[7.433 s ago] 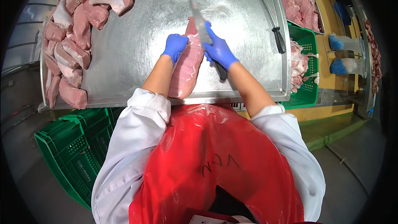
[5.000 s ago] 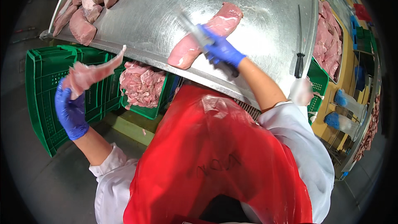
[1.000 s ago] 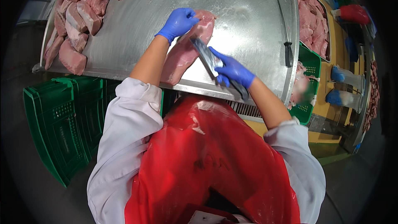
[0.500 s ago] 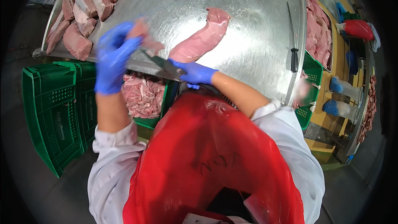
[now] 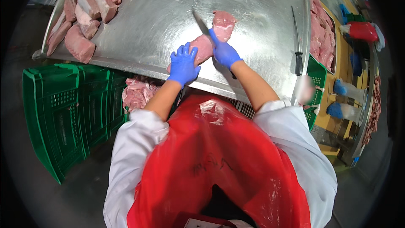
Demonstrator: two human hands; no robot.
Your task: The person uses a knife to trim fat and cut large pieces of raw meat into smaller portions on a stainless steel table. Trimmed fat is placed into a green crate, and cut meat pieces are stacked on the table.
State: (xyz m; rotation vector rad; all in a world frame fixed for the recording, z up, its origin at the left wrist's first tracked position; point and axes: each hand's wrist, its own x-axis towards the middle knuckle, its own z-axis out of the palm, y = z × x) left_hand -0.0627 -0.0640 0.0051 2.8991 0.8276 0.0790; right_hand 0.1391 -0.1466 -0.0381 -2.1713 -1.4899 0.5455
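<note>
A long pink piece of meat (image 5: 204, 50) lies slantwise on the metal table, its far end up and to the right. My left hand (image 5: 184, 66), in a blue glove, rests on the near end of the meat with its fingers spread. In its own blue glove, my right hand (image 5: 226, 54) grips a knife (image 5: 200, 22) by the handle. The blade points up and left, lying across or just above the middle of the meat; whether it touches cannot be told. My right index finger stretches along the blade's back.
Several meat pieces (image 5: 80, 44) are heaped at the table's far left. A sharpening steel (image 5: 297, 33) lies at the right edge. Below the table stand green crates (image 5: 59, 114) and meat trimmings (image 5: 139, 95). At right are a tray of meat (image 5: 322, 33) and another person's gloved hands (image 5: 337, 109).
My left hand has let go of a scrap of meat and moved right, down onto the long piece. My right hand has carried the knife right and farther up, over the meat.
</note>
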